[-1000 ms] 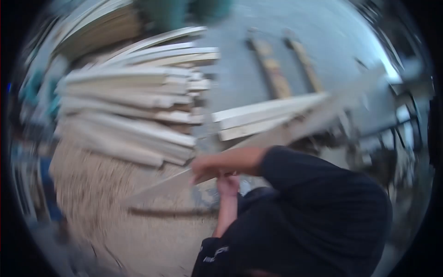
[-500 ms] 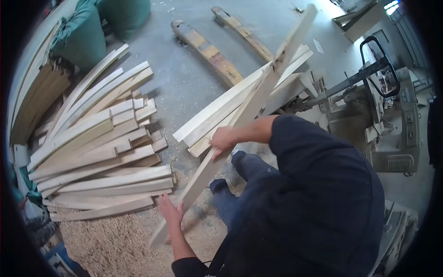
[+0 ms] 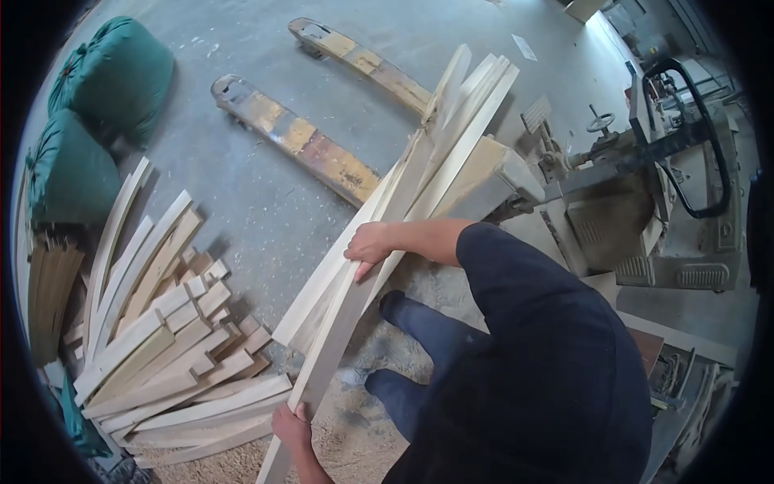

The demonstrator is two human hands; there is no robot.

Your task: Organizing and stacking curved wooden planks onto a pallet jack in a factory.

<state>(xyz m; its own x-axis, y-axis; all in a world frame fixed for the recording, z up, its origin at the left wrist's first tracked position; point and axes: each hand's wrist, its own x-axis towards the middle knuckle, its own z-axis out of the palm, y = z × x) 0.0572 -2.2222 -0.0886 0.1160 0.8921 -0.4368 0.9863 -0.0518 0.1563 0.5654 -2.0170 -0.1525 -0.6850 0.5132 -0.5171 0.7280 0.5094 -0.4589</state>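
Floor: a grey concrete workshop floor (image 3: 266, 202) is running under everything, with sawdust (image 3: 242, 464) lying thick at the lower edge.
Far left: two green sacks (image 3: 97, 105) are sitting against the wall side, one above the other.
Lower left: a heap of pale cut boards (image 3: 161, 355) is lying fanned out on the floor, some curved, some straight.
Upper middle: the two yellowed forks of a pallet truck (image 3: 298, 137) are stretching flat across the floor, well apart from the heap.
Left hand (image 3: 292, 427): it is closing around the lower end of a long pale board (image 3: 355, 306), fingers wrapping its edge near the sawdust.
Board: it is slanting up from the lower middle toward the upper right, lying along a leaning bundle of planks (image 3: 459, 137).
Right hand (image 3: 369, 244): it is gripping the same board higher up, fingers curling over its edge, forearm coming in from the right.
Right: a grey woodworking machine (image 3: 669, 210) with a black looped handle is standing just beside the bundle's upper end.
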